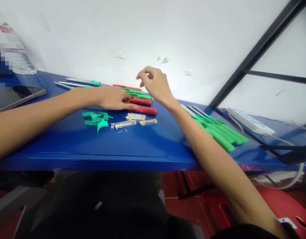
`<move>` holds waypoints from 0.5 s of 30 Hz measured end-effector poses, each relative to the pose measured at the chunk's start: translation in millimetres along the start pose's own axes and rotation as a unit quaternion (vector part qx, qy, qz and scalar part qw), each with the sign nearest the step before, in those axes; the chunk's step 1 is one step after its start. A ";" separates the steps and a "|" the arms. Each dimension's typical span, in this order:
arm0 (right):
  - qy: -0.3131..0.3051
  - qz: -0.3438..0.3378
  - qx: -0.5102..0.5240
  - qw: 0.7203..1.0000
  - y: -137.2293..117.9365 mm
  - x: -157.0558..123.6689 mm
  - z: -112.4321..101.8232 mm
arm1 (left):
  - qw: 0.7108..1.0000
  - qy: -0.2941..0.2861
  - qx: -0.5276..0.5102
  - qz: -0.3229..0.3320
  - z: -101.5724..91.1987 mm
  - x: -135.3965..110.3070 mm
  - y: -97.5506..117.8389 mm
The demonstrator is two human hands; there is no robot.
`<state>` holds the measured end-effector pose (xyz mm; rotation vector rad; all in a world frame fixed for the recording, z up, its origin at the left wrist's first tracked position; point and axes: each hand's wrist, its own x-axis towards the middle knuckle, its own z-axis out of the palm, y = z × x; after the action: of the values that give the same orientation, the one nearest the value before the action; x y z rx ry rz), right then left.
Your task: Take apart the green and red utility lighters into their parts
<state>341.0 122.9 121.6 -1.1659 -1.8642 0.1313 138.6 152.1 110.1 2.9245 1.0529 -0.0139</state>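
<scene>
The left hand (110,97), as my head view shows it, has its thumb laid on the nearest red handle (146,110); its fingers bend over the row behind, and I can't tell whether they grip. Another red handle (146,101) and two green handles (144,96) lie just past that thumb. The right hand (154,83) is raised above the row with its fingers curled; I can't make out whether anything is pinched there. Below its wrist I see a thin metal rod (153,102) slanting down to the nearest red handle's right end.

On the near side of the left hand I find teal plastic clips (102,124), then clear plastic modules (126,124) and tiny screw-like pieces (120,132). Metal tubes (80,80) lie behind the left wrist. Right of the right forearm sits a cluster of green handles (224,132), with a white power strip (252,121) farther right.
</scene>
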 end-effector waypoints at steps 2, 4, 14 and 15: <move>-0.001 0.003 -0.002 1.000 -0.7 -0.1 -0.1 | 1.000 -0.003 0.001 -0.014 -0.4 -0.1 0.4; 0.000 0.005 -0.004 1.000 -1.1 -0.1 -0.1 | 1.000 -0.002 0.000 -0.023 -0.2 0.3 -0.1; 0.009 0.006 0.002 1.000 3.7 1.0 0.6 | 1.000 -0.006 -0.006 -0.011 3.3 4.8 -6.2; 0.011 0.007 0.001 1.000 4.1 1.2 0.7 | 1.000 -0.006 -0.009 -0.010 3.5 4.7 -6.6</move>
<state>343.0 126.3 119.9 -1.1748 -1.8368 0.1287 138.0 160.0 106.3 2.8946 1.0762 -0.0229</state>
